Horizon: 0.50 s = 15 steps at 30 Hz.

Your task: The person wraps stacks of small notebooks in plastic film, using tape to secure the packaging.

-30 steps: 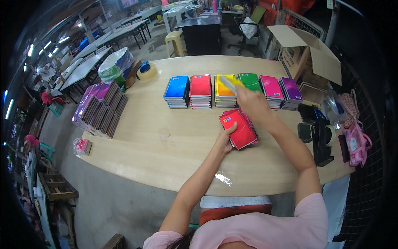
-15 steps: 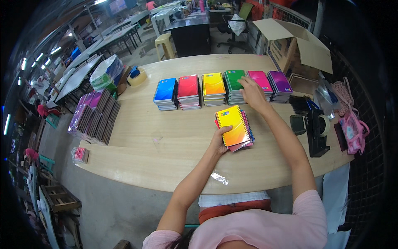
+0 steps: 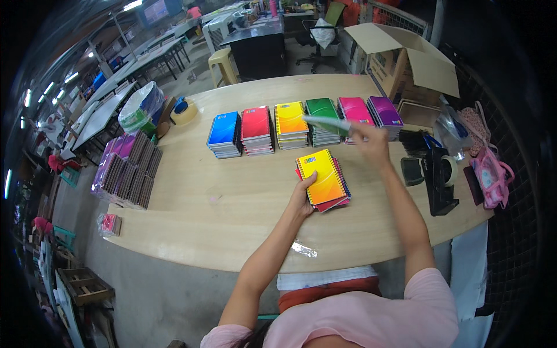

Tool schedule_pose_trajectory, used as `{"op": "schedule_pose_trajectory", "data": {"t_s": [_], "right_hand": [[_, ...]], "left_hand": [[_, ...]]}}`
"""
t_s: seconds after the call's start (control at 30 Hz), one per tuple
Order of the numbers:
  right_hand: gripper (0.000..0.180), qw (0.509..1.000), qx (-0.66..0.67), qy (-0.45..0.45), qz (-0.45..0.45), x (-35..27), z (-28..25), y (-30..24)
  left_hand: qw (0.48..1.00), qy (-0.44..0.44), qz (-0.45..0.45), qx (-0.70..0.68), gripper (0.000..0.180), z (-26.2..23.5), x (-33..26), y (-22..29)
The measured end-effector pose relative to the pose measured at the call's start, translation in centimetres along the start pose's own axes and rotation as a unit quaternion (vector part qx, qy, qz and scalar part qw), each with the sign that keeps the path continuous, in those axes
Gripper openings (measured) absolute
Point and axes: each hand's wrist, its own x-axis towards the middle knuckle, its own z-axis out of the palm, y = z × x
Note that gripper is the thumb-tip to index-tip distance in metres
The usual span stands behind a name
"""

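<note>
Workshop tables stretch behind a pale wooden worktop (image 3: 232, 203) carrying six coloured notebook stacks (image 3: 304, 124). Left hand (image 3: 301, 200) lies flat, grip spread, on the yellow notebook (image 3: 322, 177) topping a small pile before the row. Right hand (image 3: 371, 142) pinches a green notebook (image 3: 326, 122) lifted above the green stack.

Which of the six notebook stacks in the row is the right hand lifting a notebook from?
The green stack, fourth from the left: the right hand holds a green notebook above it.

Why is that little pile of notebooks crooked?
The small pile under the left hand sits tilted, its edges fanned unevenly, unlike the six neat stacks behind it. A scrap of clear wrap also lies loose near the table edge.
</note>
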Motion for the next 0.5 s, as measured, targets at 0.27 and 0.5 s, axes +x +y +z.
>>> {"op": "schedule_pose_trajectory", "data": {"t_s": [0.27, 0.5], "right_hand": [[0.011, 0.920, 0.343, -0.186, 0.024, -5.2, -2.0, -0.6], [0.011, 0.868, 0.370, -0.331, 0.023, -2.5, -1.0, 3.0]], "left_hand": [[0.996, -0.063, -0.064, 0.023, 0.052, -1.6, 0.2, -0.7], [0.986, -0.100, -0.131, 0.034, 0.063, 0.2, -0.8, -2.0]]}}
